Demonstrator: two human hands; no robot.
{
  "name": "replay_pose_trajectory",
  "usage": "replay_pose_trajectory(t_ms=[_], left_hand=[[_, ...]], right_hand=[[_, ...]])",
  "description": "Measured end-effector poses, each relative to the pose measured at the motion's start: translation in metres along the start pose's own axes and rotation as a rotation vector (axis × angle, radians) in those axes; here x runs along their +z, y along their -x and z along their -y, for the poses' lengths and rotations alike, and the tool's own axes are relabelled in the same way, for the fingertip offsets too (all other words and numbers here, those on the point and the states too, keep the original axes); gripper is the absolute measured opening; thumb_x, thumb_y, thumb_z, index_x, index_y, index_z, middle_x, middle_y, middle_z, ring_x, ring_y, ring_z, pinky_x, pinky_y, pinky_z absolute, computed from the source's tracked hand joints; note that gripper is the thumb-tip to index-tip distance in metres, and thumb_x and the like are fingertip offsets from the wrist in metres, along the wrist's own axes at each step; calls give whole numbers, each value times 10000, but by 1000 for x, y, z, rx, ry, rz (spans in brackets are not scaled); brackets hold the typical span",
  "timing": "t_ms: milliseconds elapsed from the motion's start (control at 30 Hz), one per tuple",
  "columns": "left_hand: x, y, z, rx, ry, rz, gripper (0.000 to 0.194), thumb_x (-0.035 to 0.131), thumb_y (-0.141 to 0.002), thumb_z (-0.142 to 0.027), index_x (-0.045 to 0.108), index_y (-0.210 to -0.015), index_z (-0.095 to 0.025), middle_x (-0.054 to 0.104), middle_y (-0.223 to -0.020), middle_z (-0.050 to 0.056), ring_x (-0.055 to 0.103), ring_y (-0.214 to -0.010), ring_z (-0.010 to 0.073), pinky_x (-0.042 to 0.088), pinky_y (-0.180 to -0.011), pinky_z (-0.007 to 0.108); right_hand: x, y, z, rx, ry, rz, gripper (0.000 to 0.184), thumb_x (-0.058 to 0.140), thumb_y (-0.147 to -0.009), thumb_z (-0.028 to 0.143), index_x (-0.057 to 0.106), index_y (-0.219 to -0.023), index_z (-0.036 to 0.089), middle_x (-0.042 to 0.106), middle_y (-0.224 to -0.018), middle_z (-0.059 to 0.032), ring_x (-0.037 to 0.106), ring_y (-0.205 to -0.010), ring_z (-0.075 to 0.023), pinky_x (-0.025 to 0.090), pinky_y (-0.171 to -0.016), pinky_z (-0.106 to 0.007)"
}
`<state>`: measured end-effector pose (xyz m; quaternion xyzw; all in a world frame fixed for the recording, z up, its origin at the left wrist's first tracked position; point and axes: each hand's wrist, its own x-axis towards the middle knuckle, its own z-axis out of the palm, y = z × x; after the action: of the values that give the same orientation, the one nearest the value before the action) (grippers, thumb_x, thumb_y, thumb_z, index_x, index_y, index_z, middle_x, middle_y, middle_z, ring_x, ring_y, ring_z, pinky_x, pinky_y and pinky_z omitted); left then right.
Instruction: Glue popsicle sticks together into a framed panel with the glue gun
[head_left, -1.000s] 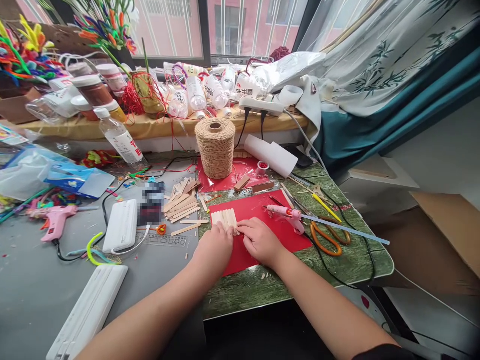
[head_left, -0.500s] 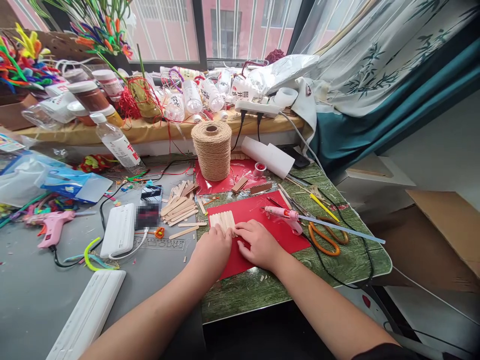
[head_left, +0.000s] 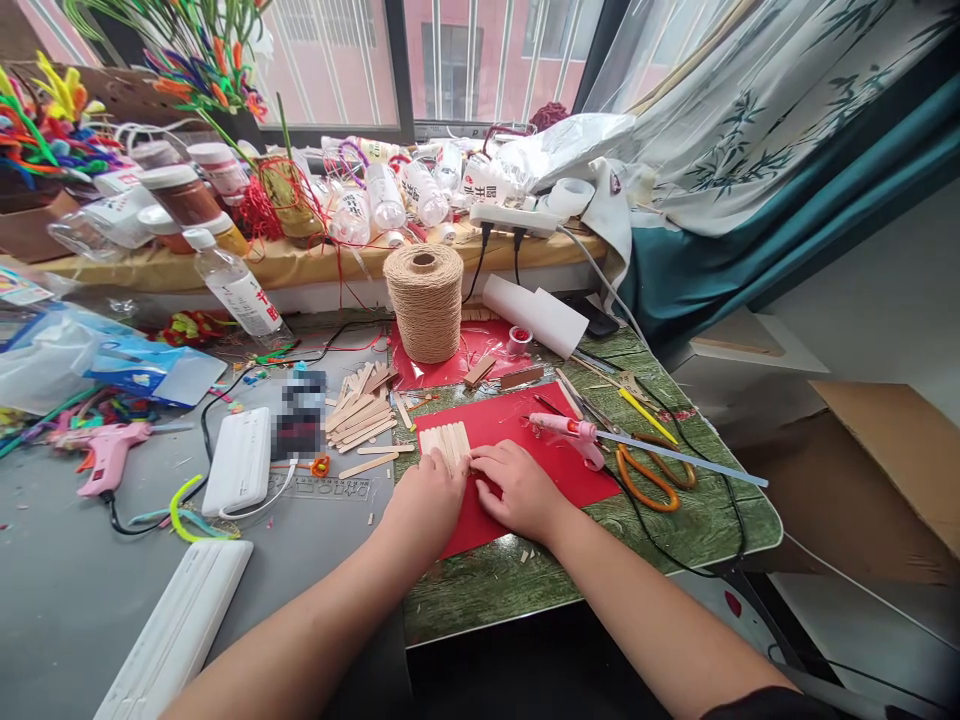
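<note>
A panel of several popsicle sticks [head_left: 445,443], laid side by side, rests on a red sheet [head_left: 517,420]. My left hand [head_left: 431,500] has its fingers closed on the near end of the panel and covers that part. At the panel's right edge, the fingertips of my right hand [head_left: 517,488] press in against the sticks, the fingers bent together. Left of the sheet lies a pile of loose popsicle sticks [head_left: 360,408]. A pink glue gun [head_left: 566,428] with a long glue stick sits on the sheet's right side, beside orange-handled scissors [head_left: 646,482].
A spool of twine [head_left: 424,305] stands behind the red sheet, near a paper roll [head_left: 536,315]. Another pink glue gun [head_left: 109,455] and a white power bank [head_left: 238,460] are at left. A black cord [head_left: 675,555] loops along the right edge of the table.
The view shifts slightly, and things appear a little further left than a second ago. Both hands stay at the stick panel with hardly any movement.
</note>
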<state>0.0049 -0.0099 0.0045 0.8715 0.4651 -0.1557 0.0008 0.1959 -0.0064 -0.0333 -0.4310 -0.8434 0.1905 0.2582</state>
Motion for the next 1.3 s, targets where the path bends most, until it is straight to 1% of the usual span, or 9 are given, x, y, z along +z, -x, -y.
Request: replay_pose_trajectory(t_ms=[100, 233, 367, 567, 733, 833, 1067, 1167, 1300], left_hand=[[-3, 0, 0, -8, -1, 14, 611, 497, -984, -191, 422, -1590, -164, 636, -1189, 272, 673, -994, 328, 536, -744, 366], [-3, -1, -2, -7, -5, 53, 600, 495, -995, -214, 426, -1588, -158, 638, -1218, 291, 663, -1063, 357, 546, -753, 379], [-2, -2, -4, -18, 4, 46, 576, 481, -1002, -211, 446, -1574, -149, 608, -1305, 331, 670, -1095, 377, 551, -767, 395], [-2, -1, -1, -10, 21, 49, 577, 466, -1009, -213, 434, -1580, -131, 618, -1305, 326, 663, -1142, 385, 551, -808, 402], [-4, -1, 7, 54, 22, 64, 621, 529, -986, -242, 420, -1587, -135, 628, -1272, 305, 682, -1066, 363, 542, -800, 404], [-6, -1, 8, 63, 8, 86, 600, 507, -999, -240, 426, -1585, -142, 629, -1271, 297, 691, -1041, 347, 536, -792, 392], [-8, 0, 0, 47, -54, 105, 592, 464, -1016, -206, 398, -1597, -114, 613, -1314, 330, 670, -1121, 372, 541, -791, 387], [-6, 0, -2, 45, -69, 100, 577, 448, -1026, -210, 406, -1592, -110, 633, -1280, 327, 681, -1090, 364, 545, -768, 379], [-5, -1, -3, 35, -77, 82, 557, 425, -1030, -189, 426, -1581, -107, 605, -1330, 352, 686, -1083, 366, 549, -750, 379]], right_hand=[[0, 0, 1, 3, -3, -4, 267, 608, -882, 95, 694, -1093, 234, 718, -1215, -82, 593, -1043, -274, 510, -967, -470], [0, 1, 0, 1, -9, 0, 219, 604, -886, 96, 683, -1037, 234, 719, -1202, -81, 594, -1020, -268, 516, -945, -466], [1, 1, -1, -5, -12, -6, 208, 603, -888, 99, 690, -1018, 235, 718, -1234, -81, 599, -1026, -273, 512, -951, -484], [3, 1, -1, -15, -33, 1, 314, 619, -873, 89, 704, -1133, 242, 718, -1249, -76, 609, -1052, -273, 513, -963, -481], [6, 1, -6, -35, -14, -17, 293, 637, -883, 98, 719, -1133, 224, 718, -1240, -88, 606, -1044, -272, 525, -952, -472], [8, 1, -7, -35, -3, -20, 270, 619, -905, 91, 726, -1114, 225, 722, -1233, -82, 605, -1035, -265, 530, -940, -461], [7, 0, -8, -56, 16, -9, 233, 603, -929, 90, 745, -1050, 231, 738, -1219, -80, 621, -992, -253, 536, -920, -462], [6, 2, -8, -61, 13, -13, 265, 603, -925, 88, 746, -1093, 235, 741, -1232, -88, 631, -997, -254, 538, -914, -466], [6, 2, -9, -55, -47, -42, 286, 618, -910, 93, 747, -1122, 237, 742, -1249, -89, 647, -1033, -264, 530, -936, -479]])
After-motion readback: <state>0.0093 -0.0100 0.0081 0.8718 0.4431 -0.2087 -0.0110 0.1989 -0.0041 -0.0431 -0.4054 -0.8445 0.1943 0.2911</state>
